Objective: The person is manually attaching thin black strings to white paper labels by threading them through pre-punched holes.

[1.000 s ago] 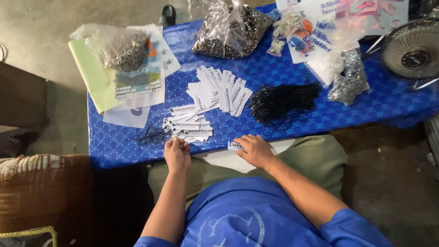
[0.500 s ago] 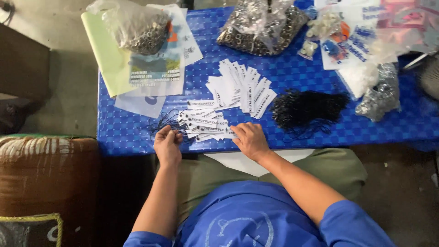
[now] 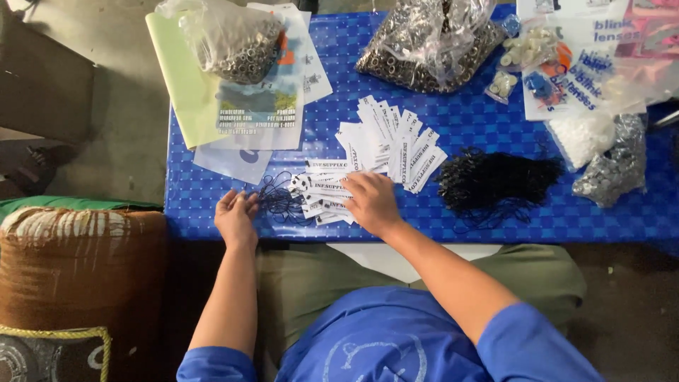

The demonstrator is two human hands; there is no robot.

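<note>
My right hand [image 3: 373, 203] lies palm down on a small stack of white paper tags [image 3: 324, 191] with black strings at the near edge of a blue checked table [image 3: 467, 120]. My left hand [image 3: 237, 216] rests at the table's front edge, fingers loosely curled, fingertips touching the thin black strings [image 3: 277, 199] that trail from those tags. A fan of more white tags [image 3: 391, 141] is spread just beyond my right hand. A heap of loose black cords [image 3: 495, 182] sits to the right.
Clear bags of metal rings lie at back left [image 3: 233, 42] and back centre [image 3: 424, 46]. Printed sheets and a pale green folder [image 3: 185, 85] lie at left. Small bags of parts [image 3: 601, 152] crowd the right. A brown cushion [image 3: 78, 262] sits left of my lap.
The view has shifted, so the table sits lower in frame. My right hand has moved forward onto the strung tags; my left hand stays at the table edge by the strings.
</note>
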